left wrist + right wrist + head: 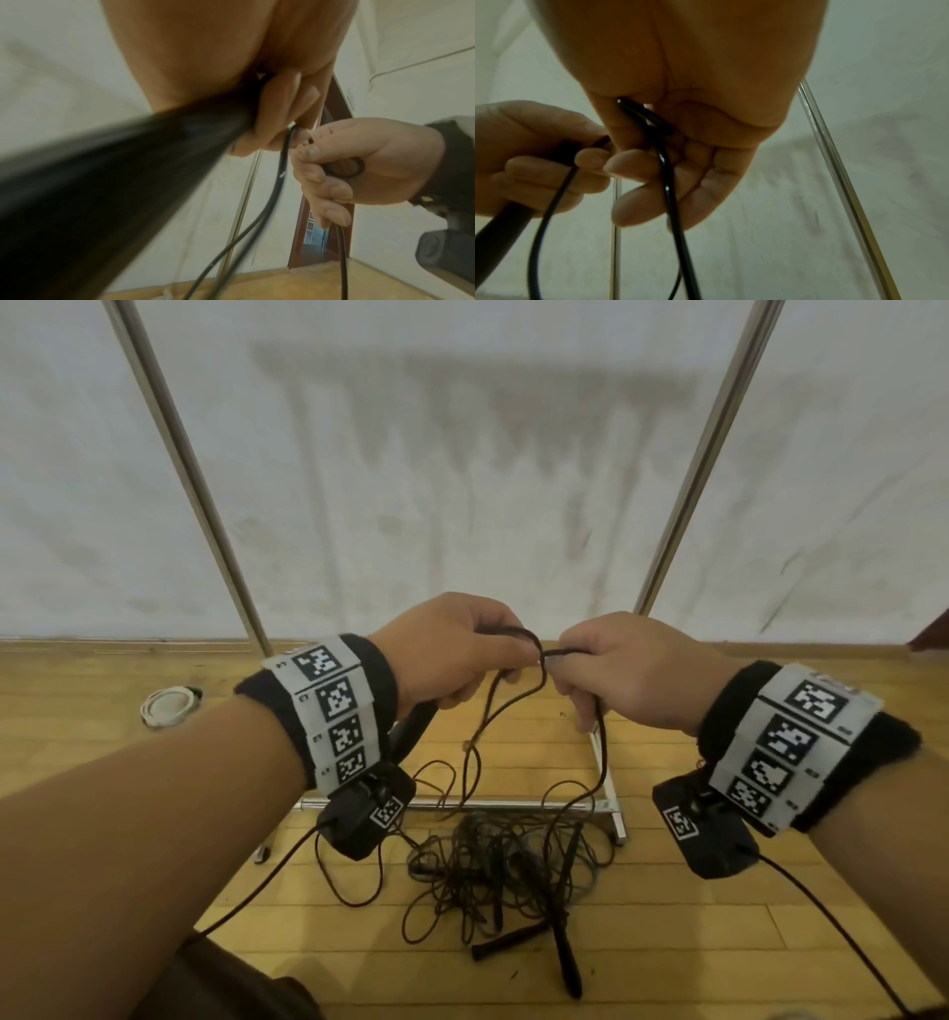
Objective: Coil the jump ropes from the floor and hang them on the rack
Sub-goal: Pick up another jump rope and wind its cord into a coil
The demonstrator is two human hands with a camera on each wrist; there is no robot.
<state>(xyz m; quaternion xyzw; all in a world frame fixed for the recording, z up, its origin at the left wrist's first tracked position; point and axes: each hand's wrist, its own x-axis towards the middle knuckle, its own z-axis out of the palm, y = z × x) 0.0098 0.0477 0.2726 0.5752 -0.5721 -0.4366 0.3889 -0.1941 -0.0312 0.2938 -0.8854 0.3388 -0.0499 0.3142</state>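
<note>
Head view: rack w/ thin chrome poles frames bare wall; tangled black ropes piled on wood floor by its base bar. Left hand and right hand, knuckles up, nearly touching, both pinch a thin glossy cord.

Left wrist: fingers curl round black handle.

Right wrist: fingers curl on cord loop.

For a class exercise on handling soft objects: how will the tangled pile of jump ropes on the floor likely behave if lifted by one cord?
The jump rope pile probably lifts as a snagging clump, since its cords cross heavily. The cord between both hands droops in loops, so it looks floppy. The handles would likely dangle.
</note>
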